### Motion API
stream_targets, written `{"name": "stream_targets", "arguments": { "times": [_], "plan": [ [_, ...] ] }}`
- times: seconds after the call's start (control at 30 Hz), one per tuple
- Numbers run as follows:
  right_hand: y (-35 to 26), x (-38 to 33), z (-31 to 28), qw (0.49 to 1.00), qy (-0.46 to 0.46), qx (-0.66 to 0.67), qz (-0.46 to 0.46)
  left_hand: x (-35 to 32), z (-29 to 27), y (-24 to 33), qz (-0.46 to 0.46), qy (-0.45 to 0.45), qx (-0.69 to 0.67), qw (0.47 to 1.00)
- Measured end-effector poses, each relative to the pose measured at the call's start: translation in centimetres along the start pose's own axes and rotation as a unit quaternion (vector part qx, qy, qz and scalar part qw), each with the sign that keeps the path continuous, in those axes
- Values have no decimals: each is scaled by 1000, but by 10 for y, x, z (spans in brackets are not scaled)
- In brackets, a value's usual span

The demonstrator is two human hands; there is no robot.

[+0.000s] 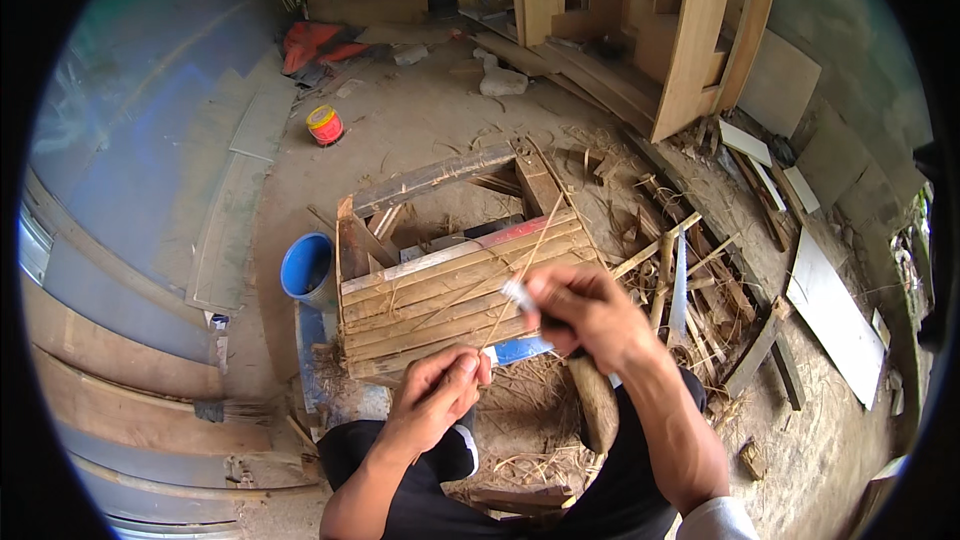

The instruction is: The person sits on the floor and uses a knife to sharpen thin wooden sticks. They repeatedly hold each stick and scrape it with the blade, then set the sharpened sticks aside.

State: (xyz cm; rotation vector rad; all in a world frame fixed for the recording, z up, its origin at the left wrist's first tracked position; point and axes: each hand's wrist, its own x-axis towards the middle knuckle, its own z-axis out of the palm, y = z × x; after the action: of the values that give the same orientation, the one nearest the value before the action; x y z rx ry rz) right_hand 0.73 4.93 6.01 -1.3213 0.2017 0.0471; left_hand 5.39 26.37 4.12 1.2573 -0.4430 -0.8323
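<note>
My left hand (pixel 440 392) is closed, pinching the lower end of a thin wooden strip (pixel 541 240). The strip slants up and away to the right over a low bench of wooden slats (pixel 400 325). My right hand (pixel 590 315) is closed around a small pale-ended tool (pixel 517 293), which lies close against the strip. Blur hides the exact kind of this tool, and my fingers cover most of it. Below my right hand, a thick rounded piece of wood (pixel 596 408) rests by my leg. Something flat and blue (pixel 524 349) shows between my hands, at the bench's near edge.
A blue bucket (pixel 306 266) stands left of the bench, with a red and yellow tin (pixel 324 125) farther back. Scrap wood and a tapered bluish blade (pixel 679 290) lie to the right. Beyond is a white board (pixel 835 318). Tall wooden frames (pixel 695 45) stand at the back right.
</note>
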Motion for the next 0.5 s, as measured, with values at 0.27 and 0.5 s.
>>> {"name": "stream_targets", "arguments": {
  "times": [0.27, 0.5],
  "plan": [
    [-13, -8, 0, 998, -15, 59, -4, -8, 2, 1, -35, -19, 24, 999],
    [8, -3, -12, 992, -17, 122, -22, -5, 2, 2, 1, -19, 45, 999]
  ]
}}
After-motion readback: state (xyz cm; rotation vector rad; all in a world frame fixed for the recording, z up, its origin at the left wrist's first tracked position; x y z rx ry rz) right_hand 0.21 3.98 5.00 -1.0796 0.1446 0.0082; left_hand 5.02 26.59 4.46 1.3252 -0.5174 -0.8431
